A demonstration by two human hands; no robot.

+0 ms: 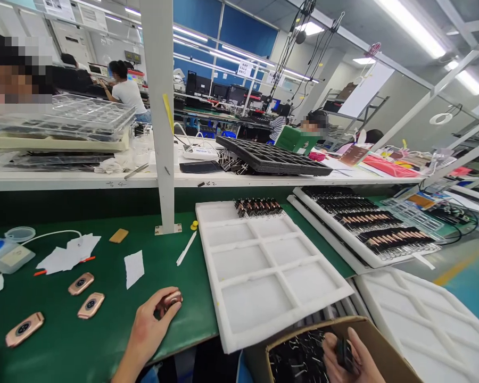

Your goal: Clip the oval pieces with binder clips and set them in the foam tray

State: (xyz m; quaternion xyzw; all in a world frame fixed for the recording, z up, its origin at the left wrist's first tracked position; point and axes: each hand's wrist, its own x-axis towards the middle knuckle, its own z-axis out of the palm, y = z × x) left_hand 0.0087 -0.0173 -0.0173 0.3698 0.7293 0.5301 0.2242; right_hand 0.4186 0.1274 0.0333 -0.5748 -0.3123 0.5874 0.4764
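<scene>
My left hand (154,319) is closed around a rose-gold watch case (173,299), just above the green mat. Three more watch cases lie to its left: one (81,284), another (91,305) and a third (24,329), each with a round dark sensor face up. Over a cardboard box (387,346) my right hand (353,356) pinches a black binder clip (344,354). Several black binder clips with wire handles (299,356) fill the box. In front of me, a white foam tray (219,314) has clipped watch cases (259,206) in its far compartment.
Another foam tray (331,229) with rows of clipped pieces stands at the right, and a foam tray (427,324) lies beyond the box. A white pen (187,247), paper scraps (134,269) and a white post (165,127) are near. Other people sit in the background.
</scene>
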